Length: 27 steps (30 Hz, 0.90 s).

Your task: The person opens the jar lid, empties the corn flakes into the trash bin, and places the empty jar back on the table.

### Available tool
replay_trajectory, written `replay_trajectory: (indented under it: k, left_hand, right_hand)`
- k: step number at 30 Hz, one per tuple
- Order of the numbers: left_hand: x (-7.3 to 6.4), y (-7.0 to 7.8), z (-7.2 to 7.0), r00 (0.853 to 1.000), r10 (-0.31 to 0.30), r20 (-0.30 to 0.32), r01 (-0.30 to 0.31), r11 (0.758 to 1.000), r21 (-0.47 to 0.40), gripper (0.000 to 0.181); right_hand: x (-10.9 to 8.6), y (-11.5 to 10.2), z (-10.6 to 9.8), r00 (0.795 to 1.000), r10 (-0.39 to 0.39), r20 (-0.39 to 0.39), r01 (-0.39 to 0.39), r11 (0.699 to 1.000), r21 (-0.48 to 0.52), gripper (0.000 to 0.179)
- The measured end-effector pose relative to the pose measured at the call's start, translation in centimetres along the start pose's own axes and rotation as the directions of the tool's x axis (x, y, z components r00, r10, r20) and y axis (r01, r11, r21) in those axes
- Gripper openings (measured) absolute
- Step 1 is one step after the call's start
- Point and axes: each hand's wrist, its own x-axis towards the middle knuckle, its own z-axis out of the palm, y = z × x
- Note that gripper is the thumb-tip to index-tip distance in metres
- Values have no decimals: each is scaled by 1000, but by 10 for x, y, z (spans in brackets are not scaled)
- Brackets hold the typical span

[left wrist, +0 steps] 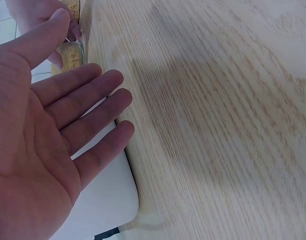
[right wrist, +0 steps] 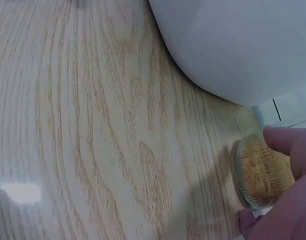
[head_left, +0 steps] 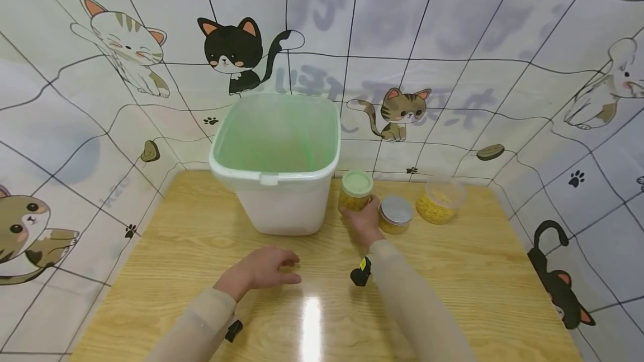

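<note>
My right hand (head_left: 365, 221) holds a clear ribbed jar (head_left: 354, 190) with a pale green lid and yellow contents. The jar stands on the table, just right of the white bin. In the right wrist view, the thumb lies along one side of the ribbed jar (right wrist: 263, 170) and a fingertip shows at the other. Close to that hand is a second jar (head_left: 394, 214) with a silver lid. My left hand (head_left: 264, 268) hovers over the table in front of the bin. Its palm and spread, relaxed fingers (left wrist: 95, 125) show in the left wrist view, holding nothing.
A large open white bin (head_left: 287, 205), greenish inside, stands at the back against the wall. Right of the silver-lidded jar is a clear round tub (head_left: 437, 205) of yellow pieces. Cat-patterned walls (head_left: 322, 27) enclose the wooden table (head_left: 453, 284) at the back and sides.
</note>
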Motion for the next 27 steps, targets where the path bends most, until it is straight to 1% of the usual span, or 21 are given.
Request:
replay_trajectory:
  k: [2, 4, 9, 13, 17, 20, 24, 27]
  left_hand:
    - [0, 1, 0, 1000, 1, -1, -1, 1000, 3, 54]
    - [0, 1, 0, 1000, 3, -1, -3, 1000, 5, 54]
    - [2, 3, 1, 1000, 5, 3, -5, 1000, 1, 58]
    - [2, 4, 1, 1000, 0, 7, 0, 1000, 2, 59]
    - [3, 5, 2, 1000, 3, 10, -3, 1000, 3, 55]
    - [3, 6, 2, 1000, -2, 14, 2, 1000, -6, 53]
    - [7, 6, 5, 1000, 7, 13, -7, 1000, -30, 52]
    - [10, 7, 6, 1000, 28, 8, -28, 998, -48, 53]
  right_hand:
    - [1, 1, -1, 1000, -23, 0, 23, 1000, 7, 96]
    - [2, 2, -1, 999, -49, -13, 49, 999, -6, 96]
    - [3, 5, 1, 995, -92, -46, 87, 992, -91, 89]
    - [0, 5, 1, 996, -85, -26, 81, 989, -126, 90]
    - [-7, 4, -1, 997, -80, -9, 77, 982, -172, 90]
    - [-13, 3, -2, 992, -124, 8, 123, 973, -196, 86]
    - [-20, 3, -6, 983, -177, 51, 183, 963, -196, 78]
    - [-25, 4, -9, 982, -166, 89, 180, 966, -187, 79]
